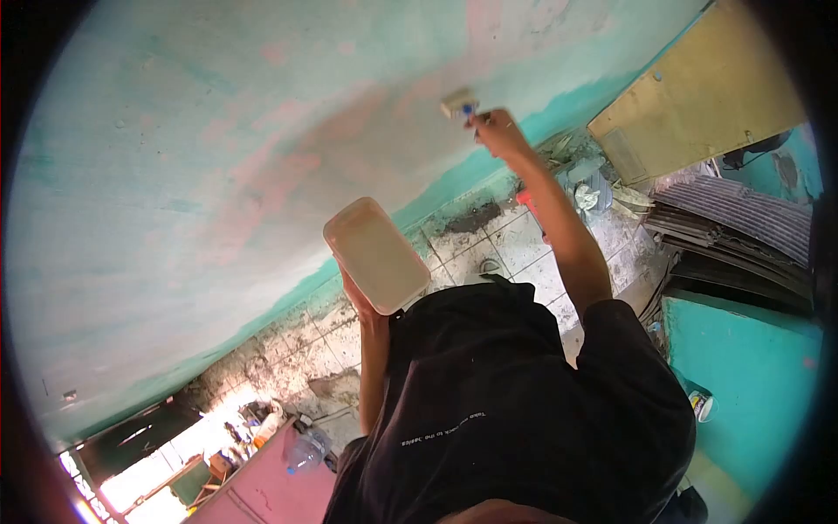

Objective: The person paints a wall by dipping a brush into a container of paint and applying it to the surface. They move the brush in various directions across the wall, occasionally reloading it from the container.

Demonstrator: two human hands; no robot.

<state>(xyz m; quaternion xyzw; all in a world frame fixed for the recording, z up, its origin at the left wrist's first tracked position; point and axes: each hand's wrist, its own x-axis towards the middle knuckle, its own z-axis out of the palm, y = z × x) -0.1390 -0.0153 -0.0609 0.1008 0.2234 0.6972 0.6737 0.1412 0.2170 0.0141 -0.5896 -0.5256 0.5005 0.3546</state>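
- Wall [148,227], patchy pink and turquoise, left of and beyond the tub: broad open face; drips seemed possible from an overloaded brush.
- Pink surface [244,502], below and left of the tub: its edge limited backward room.
- Clear bottle [305,451], below and left of the tub, beside that edge: a careless step might have toppled it.
- Left hand [352,291], at the tub's left side: held it, fingers mostly hidden beneath; a slackened grip could have dropped it.
- Tub [377,253], pale, between wall and dark shirt [515,410]: contents level uncertain; tipping might have spilled them, shirt just beside the rim.
- Brush [458,103], above and right of the tub: blurred; wall contact could not be told.
- Right hand [500,134], above and right of the tub: fingers closed round the brush handle; open room lay leftward.
- Tiled floor [524,240], right of the tub: littered, a likely slip hazard.
- Yellow board [698,96] and stacked sheets [742,218], farther right of the tub: edges narrowing rightward room.
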